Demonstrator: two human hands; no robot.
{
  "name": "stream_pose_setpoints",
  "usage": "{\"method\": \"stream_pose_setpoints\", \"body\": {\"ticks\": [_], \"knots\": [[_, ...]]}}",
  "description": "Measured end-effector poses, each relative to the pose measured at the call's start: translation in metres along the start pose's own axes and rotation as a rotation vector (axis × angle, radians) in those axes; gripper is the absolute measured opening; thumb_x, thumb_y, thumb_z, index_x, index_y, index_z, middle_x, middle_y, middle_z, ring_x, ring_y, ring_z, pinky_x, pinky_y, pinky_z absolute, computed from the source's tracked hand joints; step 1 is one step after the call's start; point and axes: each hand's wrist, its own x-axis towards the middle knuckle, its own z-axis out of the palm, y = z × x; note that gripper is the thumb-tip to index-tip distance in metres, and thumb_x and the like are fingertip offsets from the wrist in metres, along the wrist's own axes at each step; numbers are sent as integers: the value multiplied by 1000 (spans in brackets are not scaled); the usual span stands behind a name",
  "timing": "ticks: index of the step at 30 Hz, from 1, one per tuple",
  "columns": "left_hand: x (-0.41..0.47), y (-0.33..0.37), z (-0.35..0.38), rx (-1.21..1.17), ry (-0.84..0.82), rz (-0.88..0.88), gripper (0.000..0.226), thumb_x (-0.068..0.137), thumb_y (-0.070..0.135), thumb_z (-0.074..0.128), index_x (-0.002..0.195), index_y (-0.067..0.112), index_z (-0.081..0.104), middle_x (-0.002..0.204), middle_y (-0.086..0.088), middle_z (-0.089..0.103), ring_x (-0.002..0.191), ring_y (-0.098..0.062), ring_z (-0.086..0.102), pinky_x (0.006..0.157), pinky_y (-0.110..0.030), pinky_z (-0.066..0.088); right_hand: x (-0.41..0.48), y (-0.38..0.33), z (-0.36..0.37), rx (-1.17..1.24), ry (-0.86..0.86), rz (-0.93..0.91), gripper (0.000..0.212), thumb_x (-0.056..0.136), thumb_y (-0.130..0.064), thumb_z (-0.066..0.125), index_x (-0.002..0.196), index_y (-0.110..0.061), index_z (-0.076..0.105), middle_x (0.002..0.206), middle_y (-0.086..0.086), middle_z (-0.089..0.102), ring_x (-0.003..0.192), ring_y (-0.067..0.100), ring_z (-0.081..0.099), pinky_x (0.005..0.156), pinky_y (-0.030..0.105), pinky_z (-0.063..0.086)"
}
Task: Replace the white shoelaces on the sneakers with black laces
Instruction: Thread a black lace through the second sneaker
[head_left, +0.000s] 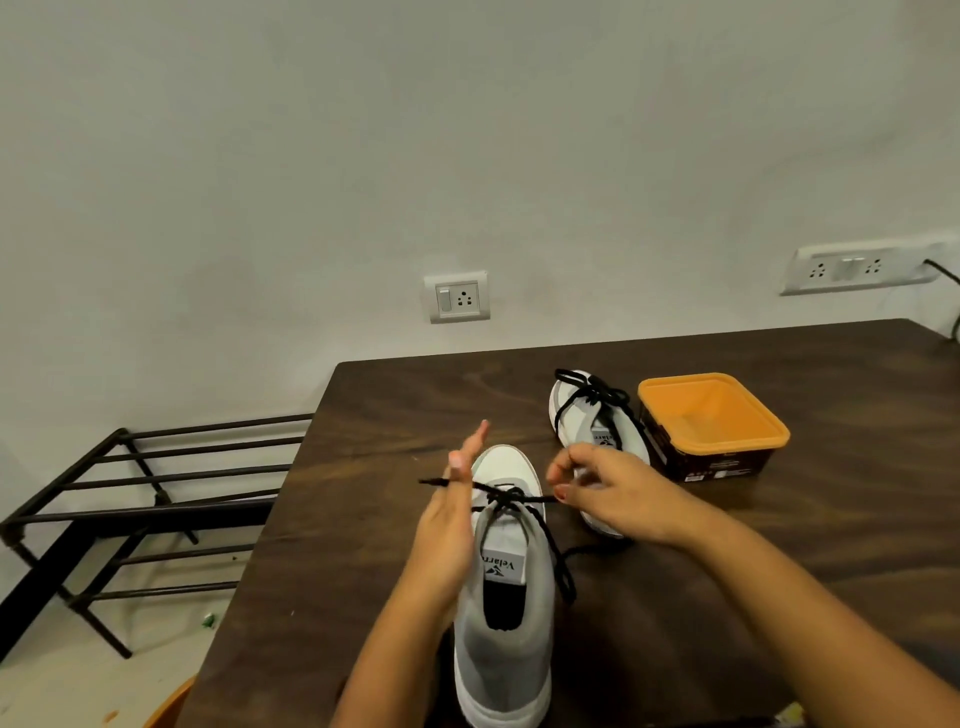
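Observation:
A grey and white sneaker (506, 623) stands on the dark wooden table (779, 597), heel toward me. A black lace (506, 498) is knotted across its top. My left hand (449, 525) pinches one lace end at the shoe's left, its other fingers spread upward. My right hand (608, 493) pinches the other end at the shoe's right, and the lace runs taut between the two. A loose part of the lace trails down the shoe's right side. The second sneaker (597, 421) lies behind my right hand with a black lace tied in a bow.
An orange tub (711, 421) with dark sides sits at the right of the far sneaker. A black metal rack (130, 499) stands on the floor left of the table. Wall sockets (457, 297) are on the wall behind.

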Motion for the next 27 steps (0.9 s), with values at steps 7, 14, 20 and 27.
{"method": "stream_pose_setpoints", "body": {"ticks": [7,14,20,27], "knots": [[1,0,16,492,54,36,49,83,59,4,130,64,-7,158,16,-4,145,-9,-3,117,-47,-1,1,-22,37,657,-141,-27,19,100,-14,45,111,-20,59,66,2,54,52,7,46,53,17,42],[12,-36,-7,529,2,-78,52,77,59,66,118,27,63,117,7,62,108,-10,57,91,-27,47,17,-3,22,406,102,27,17,88,-17,67,75,-6,69,55,-1,59,44,-2,49,51,11,39],[9,-42,-5,465,279,-114,13,86,29,66,96,26,73,88,6,71,87,-14,64,80,-30,51,32,16,33,434,219,108,5,87,-8,66,85,-10,63,64,1,68,49,7,53,47,18,42],[22,-66,-9,9,258,-326,21,66,39,65,77,25,75,78,-7,74,85,-34,69,82,-54,55,41,17,55,72,231,-4,12,84,-12,70,92,-14,78,89,-1,75,78,6,64,67,8,44]]}}
